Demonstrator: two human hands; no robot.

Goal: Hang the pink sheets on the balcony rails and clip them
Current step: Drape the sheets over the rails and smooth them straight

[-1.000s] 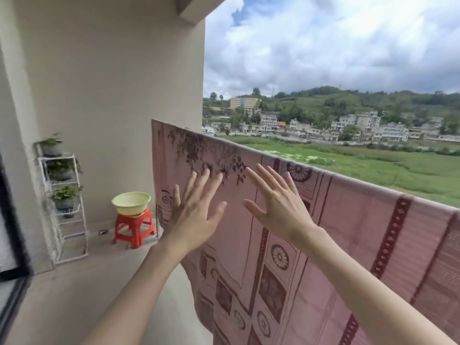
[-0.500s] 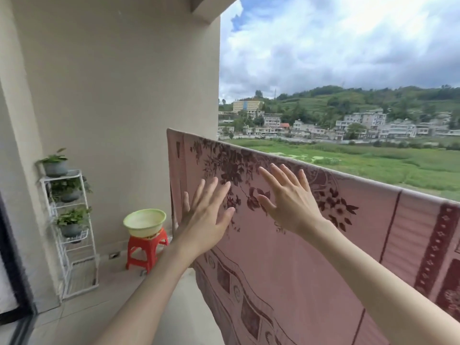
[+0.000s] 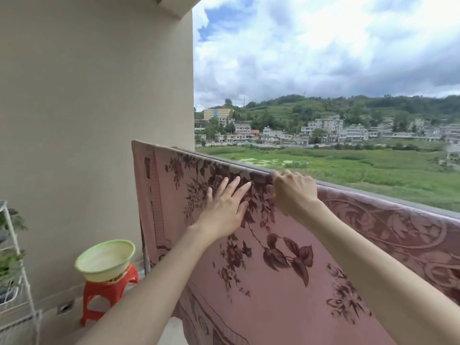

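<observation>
A pink sheet (image 3: 286,290) with dark maroon flowers hangs over the balcony rail (image 3: 373,192), draped down the inner side from the left wall to the right edge of view. My left hand (image 3: 224,207) lies flat with straight fingers on the sheet just below the rail. Beside it, my right hand (image 3: 293,192) has its fingers curled over the top of the rail and grips the sheet's folded edge there. No clips show in view.
A pale green basin (image 3: 104,260) sits on a red plastic stool (image 3: 107,295) by the beige wall (image 3: 87,120) at the left. A white wire rack with potted plants (image 3: 12,257) stands at the far left. Beyond the rail lie open fields and buildings.
My right hand went from flat on the sheet to curled over the rail's top edge. My left hand slid up closer to the rail. The view came nearer and shifted left.
</observation>
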